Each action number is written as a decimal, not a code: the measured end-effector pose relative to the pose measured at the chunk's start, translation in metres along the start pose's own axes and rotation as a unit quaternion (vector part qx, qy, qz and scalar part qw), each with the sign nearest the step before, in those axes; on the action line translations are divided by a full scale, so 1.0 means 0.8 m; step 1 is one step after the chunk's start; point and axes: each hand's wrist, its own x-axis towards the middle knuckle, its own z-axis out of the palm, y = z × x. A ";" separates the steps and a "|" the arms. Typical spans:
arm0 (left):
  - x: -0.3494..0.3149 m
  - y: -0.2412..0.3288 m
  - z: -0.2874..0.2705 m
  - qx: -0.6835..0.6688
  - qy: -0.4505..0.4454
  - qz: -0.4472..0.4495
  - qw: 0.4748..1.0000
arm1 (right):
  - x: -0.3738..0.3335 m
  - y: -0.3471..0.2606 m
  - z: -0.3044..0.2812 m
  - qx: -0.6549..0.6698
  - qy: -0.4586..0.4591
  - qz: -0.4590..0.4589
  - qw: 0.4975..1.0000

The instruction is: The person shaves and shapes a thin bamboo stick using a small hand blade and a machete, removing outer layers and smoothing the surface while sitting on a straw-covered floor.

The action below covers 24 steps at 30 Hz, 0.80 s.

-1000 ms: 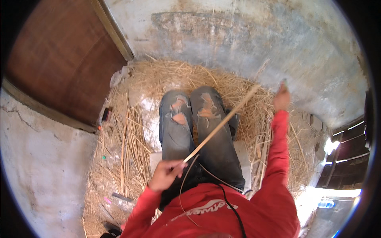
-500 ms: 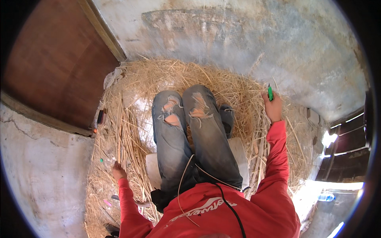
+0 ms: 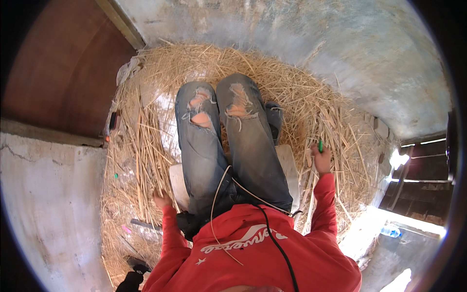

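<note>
— Where was the small green tool [image 3: 320,146]?
— In the right hand [image 3: 321,158], right of the thighs above the straw [image 3: 340,168]. The fingers were curled around it, and one end poked up past them.
— And the left hand [image 3: 162,198]?
— Low on the other side, at the near end of the long pale sticks [image 3: 143,160]. I couldn't tell whether its fingers gripped one or only touched them.
— What stood between the hands?
— Both legs, in torn jeans [image 3: 250,151], with a pale slab [image 3: 288,163] under them. A thin pale strand [image 3: 214,207] looped over the lap and the red sweatshirt [image 3: 233,233].
— Farther out?
— A dark flat bar [image 3: 145,224] lay beside the left sleeve [image 3: 171,233]. A small dark object [image 3: 115,120] sat near the brown panel [image 3: 63,73], and a bluish bottle [image 3: 390,230] was well off to the right.
</note>
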 end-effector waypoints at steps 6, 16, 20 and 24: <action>0.023 0.301 -0.091 -0.238 0.084 0.268 0.930 | -0.114 -0.223 0.072 -0.085 -0.260 -0.124 0.954; -0.136 0.435 -0.182 -0.010 -0.207 0.439 0.874 | -0.207 -0.226 0.088 -0.349 -0.383 -0.190 0.834; -0.149 0.428 -0.203 0.062 -0.264 0.411 0.870 | -0.218 -0.221 0.086 -0.333 -0.342 -0.159 0.864; -0.145 0.416 -0.209 -0.046 -0.252 0.387 0.886 | -0.209 -0.226 0.079 -0.316 -0.352 -0.160 0.867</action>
